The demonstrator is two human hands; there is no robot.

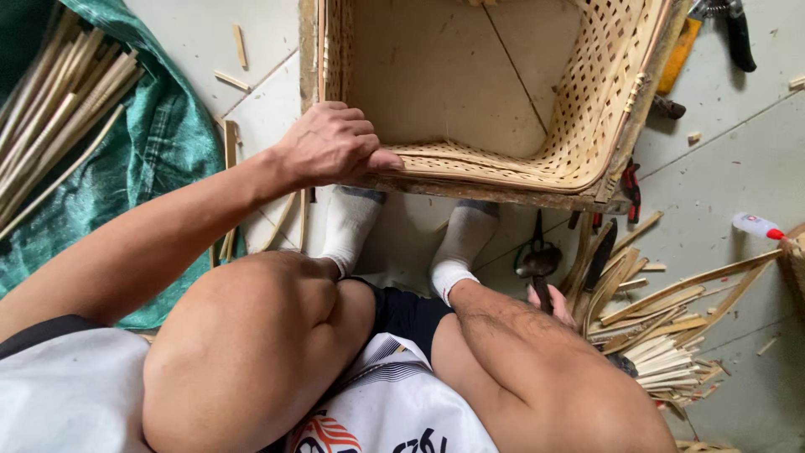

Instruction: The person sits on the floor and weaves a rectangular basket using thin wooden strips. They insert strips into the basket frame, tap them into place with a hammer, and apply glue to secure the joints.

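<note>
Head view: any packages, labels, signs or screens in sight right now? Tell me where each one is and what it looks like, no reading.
Small bottle: lies on the floor at the right edge, beside the bamboo strips; white body, red cap, a small mark on its side too small to make out.
Shirt print: bottom centre, on the person's white shirt; orange and black graphic, partly cut off.
No signs or screens in view.

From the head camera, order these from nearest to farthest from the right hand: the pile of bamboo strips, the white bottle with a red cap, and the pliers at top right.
From the right hand:
1. Pile of bamboo strips, on the floor just right of it.
2. White bottle with a red cap, farther right, near the frame's edge.
3. Pliers, in the top right corner, beyond the woven basket.
</note>
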